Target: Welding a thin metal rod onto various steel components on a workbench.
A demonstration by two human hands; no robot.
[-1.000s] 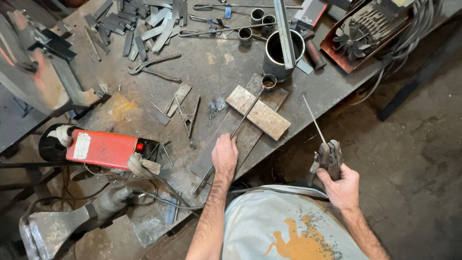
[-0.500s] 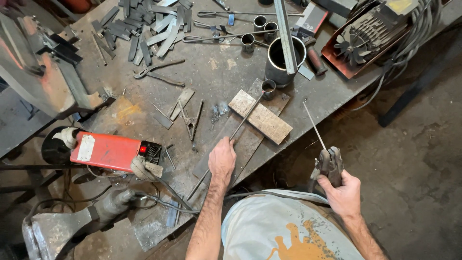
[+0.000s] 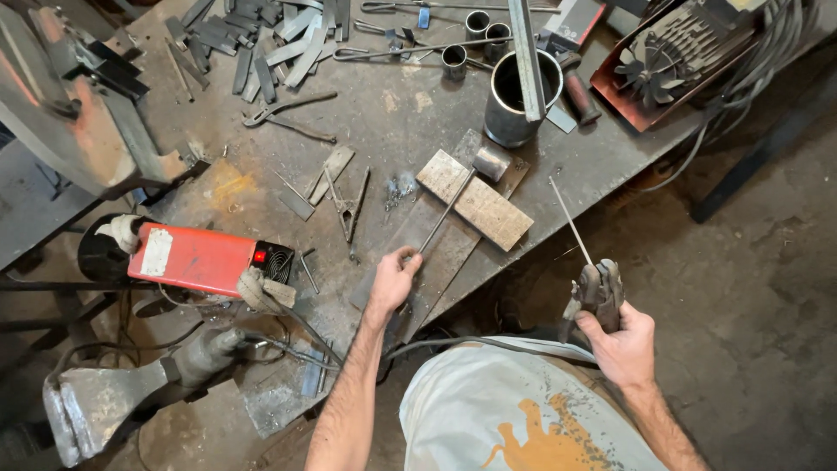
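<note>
My left hand (image 3: pixel 393 282) grips the near end of a thin steel rod (image 3: pixel 446 212) that lies across a rusty rectangular plate (image 3: pixel 475 200) on the steel workbench (image 3: pixel 392 113). The rod's far end meets a short square metal piece (image 3: pixel 492 161). My right hand (image 3: pixel 617 338) is off the bench's edge and holds a welding electrode holder (image 3: pixel 597 290), with a thin electrode (image 3: pixel 570 220) sticking up towards the bench.
A red welding machine (image 3: pixel 193 259) sits at the bench's near left. A round steel tube (image 3: pixel 520 100) with a flat bar in it stands behind the plate. Pincers (image 3: pixel 288 118), flat steel offcuts (image 3: pixel 261 44), small rings (image 3: pixel 475 24) and an open fan housing (image 3: pixel 667 52) lie farther back. An anvil-like block (image 3: pixel 96 406) is below left.
My left hand has stayed on the rod's end. My right hand with the electrode holder has kept its place beside the bench; the view has shifted slightly.
</note>
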